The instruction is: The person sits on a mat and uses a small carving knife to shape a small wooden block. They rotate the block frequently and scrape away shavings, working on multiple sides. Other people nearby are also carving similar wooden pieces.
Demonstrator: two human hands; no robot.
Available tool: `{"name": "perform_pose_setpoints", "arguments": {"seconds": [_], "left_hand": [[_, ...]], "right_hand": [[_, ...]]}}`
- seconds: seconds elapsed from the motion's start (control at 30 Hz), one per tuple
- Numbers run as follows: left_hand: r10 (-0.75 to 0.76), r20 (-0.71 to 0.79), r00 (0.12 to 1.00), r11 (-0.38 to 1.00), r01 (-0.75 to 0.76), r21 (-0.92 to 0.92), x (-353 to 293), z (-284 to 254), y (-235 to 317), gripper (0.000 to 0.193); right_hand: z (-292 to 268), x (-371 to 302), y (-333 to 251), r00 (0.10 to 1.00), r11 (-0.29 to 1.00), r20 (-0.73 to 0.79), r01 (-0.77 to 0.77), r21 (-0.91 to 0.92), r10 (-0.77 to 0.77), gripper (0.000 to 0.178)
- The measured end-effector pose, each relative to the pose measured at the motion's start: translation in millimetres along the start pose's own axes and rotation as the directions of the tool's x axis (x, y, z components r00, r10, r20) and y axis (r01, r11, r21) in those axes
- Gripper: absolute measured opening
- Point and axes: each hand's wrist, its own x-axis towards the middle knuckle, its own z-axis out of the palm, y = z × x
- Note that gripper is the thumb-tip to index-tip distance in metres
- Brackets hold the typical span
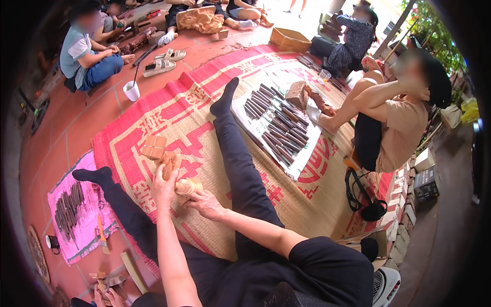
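Between my outstretched legs, my left hand (164,188) grips a carved wooden figure (172,162) in orange-brown wood. Its square block base (153,147) points away from me, over the mat. Close beside it, my right hand (205,205) is closed around a pale, round, straw-like wad (188,186). The wad sits right against the near end of the figure by my left hand. Whether it presses on the wood, I cannot tell. My palms hide parts of both things.
A red-patterned straw mat (204,153) lies under me. Several dark carving tools (286,128) rest on a white cloth at right, more (69,210) on a pink cloth at left. A brush (103,240), a white cup (131,91) and sandals (159,67) lie around. People sit nearby.
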Motion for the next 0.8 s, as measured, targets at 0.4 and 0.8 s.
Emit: {"name": "perform_pose_setpoints", "arguments": {"seconds": [0.4,0.8], "left_hand": [[-0.001,-0.009,1.0,1.0,0.002,0.027,-2.6,-2.4,5.2,0.068],[0.047,-0.022,0.999,0.995,-0.045,0.09,-8.4,3.9,14.7,0.07]], "right_hand": [[5.8,2.3,9.5,0.994,0.996,0.089,0.066,-0.054,-0.061,0.026],[6.9,5.3,10.2,0.99,0.998,0.139,0.044,-0.045,-0.038,0.027]]}}
